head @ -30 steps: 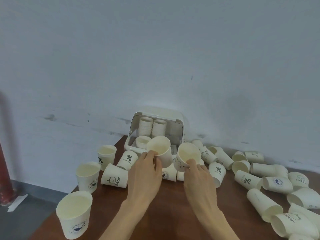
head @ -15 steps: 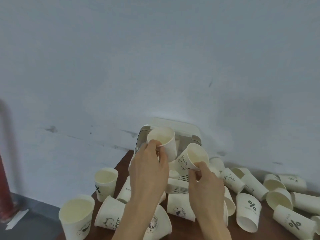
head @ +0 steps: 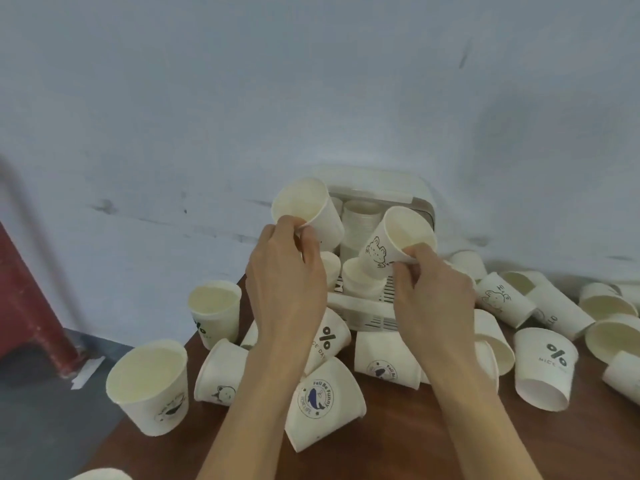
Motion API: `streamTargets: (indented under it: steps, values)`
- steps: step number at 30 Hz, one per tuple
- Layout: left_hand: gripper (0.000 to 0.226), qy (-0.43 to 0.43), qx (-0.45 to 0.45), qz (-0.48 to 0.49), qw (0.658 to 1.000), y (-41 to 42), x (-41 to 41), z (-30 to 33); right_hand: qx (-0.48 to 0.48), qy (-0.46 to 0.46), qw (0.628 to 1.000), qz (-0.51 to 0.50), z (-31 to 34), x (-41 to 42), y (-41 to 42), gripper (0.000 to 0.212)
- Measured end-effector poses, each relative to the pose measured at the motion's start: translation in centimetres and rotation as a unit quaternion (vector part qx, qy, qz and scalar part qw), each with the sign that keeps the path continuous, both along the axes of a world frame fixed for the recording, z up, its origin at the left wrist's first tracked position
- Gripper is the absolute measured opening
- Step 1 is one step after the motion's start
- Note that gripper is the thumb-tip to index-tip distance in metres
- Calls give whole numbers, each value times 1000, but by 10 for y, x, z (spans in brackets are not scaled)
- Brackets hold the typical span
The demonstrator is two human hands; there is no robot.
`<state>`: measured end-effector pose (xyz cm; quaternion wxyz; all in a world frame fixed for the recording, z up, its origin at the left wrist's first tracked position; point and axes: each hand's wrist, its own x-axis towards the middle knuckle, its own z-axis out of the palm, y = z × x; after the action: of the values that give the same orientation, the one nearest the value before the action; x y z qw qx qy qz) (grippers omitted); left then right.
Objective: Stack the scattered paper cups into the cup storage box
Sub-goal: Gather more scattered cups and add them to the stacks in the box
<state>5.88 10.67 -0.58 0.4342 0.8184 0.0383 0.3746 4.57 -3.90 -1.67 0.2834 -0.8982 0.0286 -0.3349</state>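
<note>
A pale wall fills the upper view, and below it a brown table carries scattered paper cups, some upright, most on their sides. Against the wall stands the white box, its front open toward the camera, with stacked cups inside at the back and a short stack nearer the front. The left hand pinches the rim of a plain cup between thumb and curled fingers, holding it in front of the box's upper left corner; its axis tilts, mouth toward the camera and left, base toward the box. The right hand pinches the rim of a bear cup just above the short stack, mouth up and right, base down-left toward that stack.
</note>
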Motion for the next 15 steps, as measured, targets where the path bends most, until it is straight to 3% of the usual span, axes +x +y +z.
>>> streamTargets:
  steps: [15]
  values:
    - [24, 26, 20, 14, 999, 8, 30, -2, -115, 44, 992, -2, -24, 48, -1, 14]
